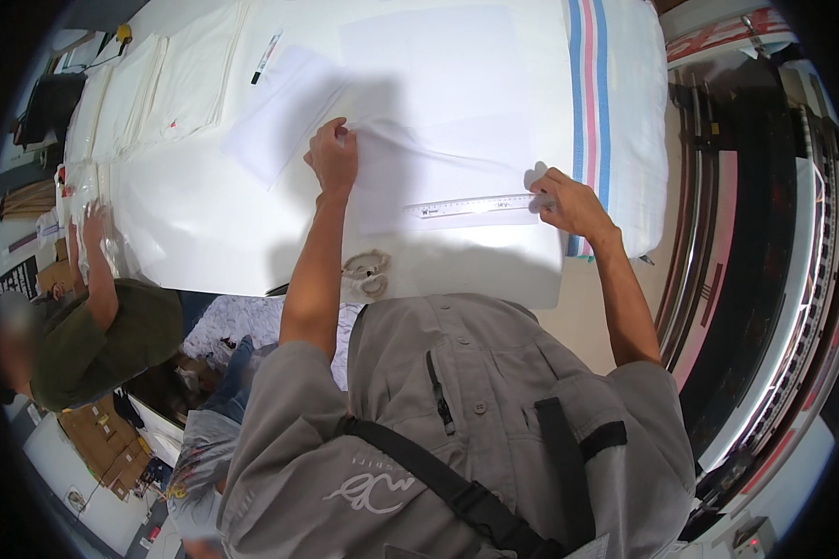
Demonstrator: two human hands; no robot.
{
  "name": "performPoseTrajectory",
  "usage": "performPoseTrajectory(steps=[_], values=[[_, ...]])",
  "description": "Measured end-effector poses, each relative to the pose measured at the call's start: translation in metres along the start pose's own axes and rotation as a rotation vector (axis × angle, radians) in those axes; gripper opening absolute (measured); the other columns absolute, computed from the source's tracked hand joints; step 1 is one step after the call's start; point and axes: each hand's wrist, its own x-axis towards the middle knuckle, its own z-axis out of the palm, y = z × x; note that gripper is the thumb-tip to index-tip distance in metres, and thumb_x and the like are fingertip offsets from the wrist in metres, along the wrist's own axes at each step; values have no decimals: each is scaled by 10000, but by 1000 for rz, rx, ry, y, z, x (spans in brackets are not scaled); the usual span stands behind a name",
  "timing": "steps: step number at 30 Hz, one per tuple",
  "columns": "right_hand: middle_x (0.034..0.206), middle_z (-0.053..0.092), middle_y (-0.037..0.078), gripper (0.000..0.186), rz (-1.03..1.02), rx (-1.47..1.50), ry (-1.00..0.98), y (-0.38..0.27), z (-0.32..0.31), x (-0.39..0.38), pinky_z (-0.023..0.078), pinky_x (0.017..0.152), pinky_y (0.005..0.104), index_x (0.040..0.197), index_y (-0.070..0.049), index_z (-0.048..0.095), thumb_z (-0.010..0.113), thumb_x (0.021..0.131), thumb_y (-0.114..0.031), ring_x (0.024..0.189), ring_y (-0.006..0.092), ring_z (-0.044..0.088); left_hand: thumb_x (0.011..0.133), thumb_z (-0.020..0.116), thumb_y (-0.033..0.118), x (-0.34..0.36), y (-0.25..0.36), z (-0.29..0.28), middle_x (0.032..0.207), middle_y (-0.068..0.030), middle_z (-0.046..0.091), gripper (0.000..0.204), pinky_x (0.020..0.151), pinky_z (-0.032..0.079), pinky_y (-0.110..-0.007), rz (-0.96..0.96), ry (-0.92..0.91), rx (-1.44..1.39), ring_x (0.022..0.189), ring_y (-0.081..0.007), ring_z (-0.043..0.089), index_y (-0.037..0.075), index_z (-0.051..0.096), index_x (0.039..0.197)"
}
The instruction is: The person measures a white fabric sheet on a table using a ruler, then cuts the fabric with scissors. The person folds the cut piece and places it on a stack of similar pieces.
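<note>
On the white table (205,233), seen from the head camera, a clear ruler (475,207) is laid flat across a thin white sheet (438,121) — paper or fabric, it cannot be told which. The right hand (569,203) is pressed on the ruler's right end, its fingers spread flat and closed on nothing. The left hand (334,156) is set on the sheet's left edge, its fingers curled down; a small pen or chalk may be pinched there, but this cannot be made out.

No drawn line or cut is visible, so the work is judged to be at an early stage: the sheet is spread and the ruler placed, while any marking or cutting appears not yet done. Scissors (367,273) lie unused near the table's front edge, and a marker (267,56) lies well apart at the far side.

A striped cloth (606,112) — blue and pink on white — covers the table's right end, and folded white pieces (158,84) are stacked at the left. There a second person (103,326) in a dark green shirt is seated with an arm on the table. Cardboard boxes (103,433) are seen on the floor below.
</note>
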Motion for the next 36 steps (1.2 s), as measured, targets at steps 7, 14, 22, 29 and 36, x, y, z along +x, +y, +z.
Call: performPoseTrajectory(steps=[7, 14, 22, 29, 36], values=[[1095, 720, 109, 273, 155, 73, 339, -4, -10, 78, 576, 881, 432, 1202, -119, 752, 712, 961, -243, 984, 314, 725, 968, 713, 181, 2, 1, -1, 1138, 2, 744, 327, 1093, 357, -474, -15, -26, -19, 1193, -240, 603, 132, 712, 1291], [1116, 710, 129, 257, 133, -91, 427, 4, 2, 119, 576, 880, 449, 1186, -122, 765, 642, 984, -222, 983, 348, 715, 920, 769, 142, 1, -2, 2, 1056, -85, 776, 314, 986, 516, -426, -1, 71, -115, 1077, -265, 695, 94, 748, 1229], [1099, 695, 169, 211, 189, 51, 423, 0, 4, 122, 566, 894, 460, 1048, -39, 713, 654, 964, -224, 965, 384, 709, 921, 763, 114, 0, -7, 6, 1022, -81, 775, 272, 960, 522, -424, 58, 115, -117, 1022, -252, 706, 73, 754, 1190], [1082, 732, 197, 246, 250, 214, 424, 16, 2, 126, 553, 878, 464, 1074, -11, 662, 669, 950, -223, 956, 396, 707, 926, 748, 84, 1, -14, 5, 1010, -72, 767, 244, 948, 510, -413, 96, 138, -213, 997, -240, 711, 68, 749, 1170], [1037, 747, 198, 215, 278, 254, 414, 22, -4, 127, 557, 872, 447, 1084, -25, 651, 680, 943, -185, 953, 386, 719, 942, 723, 80, 5, -11, 10, 1047, -25, 752, 200, 1003, 432, -417, 154, 128, -193, 1006, -208, 703, 103, 744, 1139]])
